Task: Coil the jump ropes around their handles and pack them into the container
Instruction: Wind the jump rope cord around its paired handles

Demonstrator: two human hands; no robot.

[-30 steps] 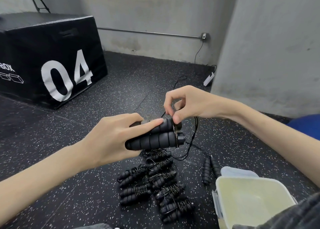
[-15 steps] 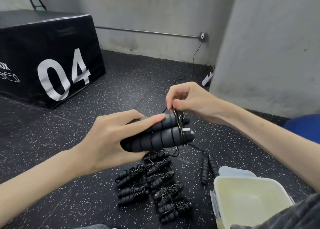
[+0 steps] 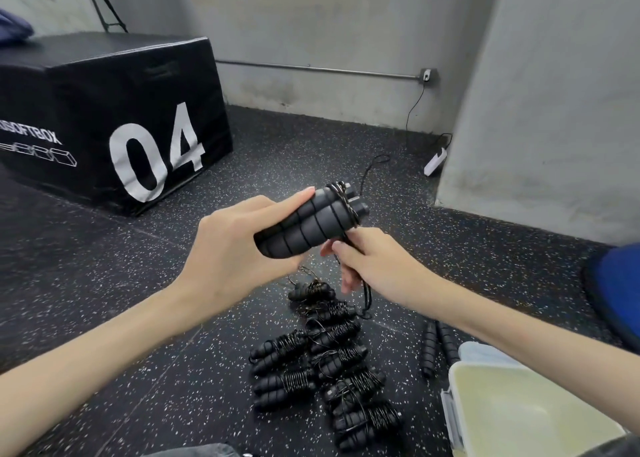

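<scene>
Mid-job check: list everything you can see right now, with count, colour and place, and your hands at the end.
Handle pair being wound: one, black, held up at centre, a few rope turns at its far end.
Rope: one, black, trailing down from the right hand.
Coiled jump ropes: about eight, black, piled on the floor below the hands.
Unwound handles: two, black, on the floor beside the container.
Container: one, pale, open, lower right.
Soft box: one, black, white "04", upper left.
Power strip: one, white, by the wall.
Left hand: grips the handle pair.
Right hand: holds the rope.
</scene>
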